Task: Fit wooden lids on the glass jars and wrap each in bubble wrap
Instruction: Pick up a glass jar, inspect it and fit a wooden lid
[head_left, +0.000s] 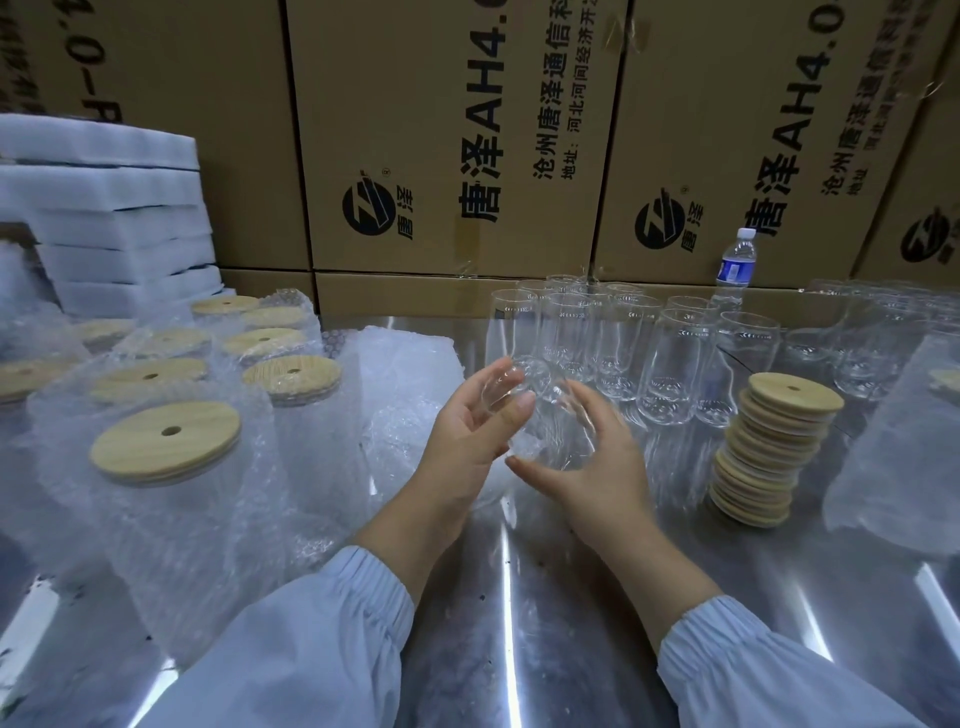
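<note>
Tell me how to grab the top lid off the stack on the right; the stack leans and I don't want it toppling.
Take the top lid by its rim, pinching opposite edges from above and lifting straight up. It lies flat with its rim overhanging the lids below, and the stack leans, so a sideways pull could tip it.

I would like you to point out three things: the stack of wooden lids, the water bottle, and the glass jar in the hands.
stack of wooden lids (796, 399): head view, face of the top lid.
water bottle (734, 270): head view, blue label.
glass jar (558, 431): head view, clear wall between both hands.
</note>
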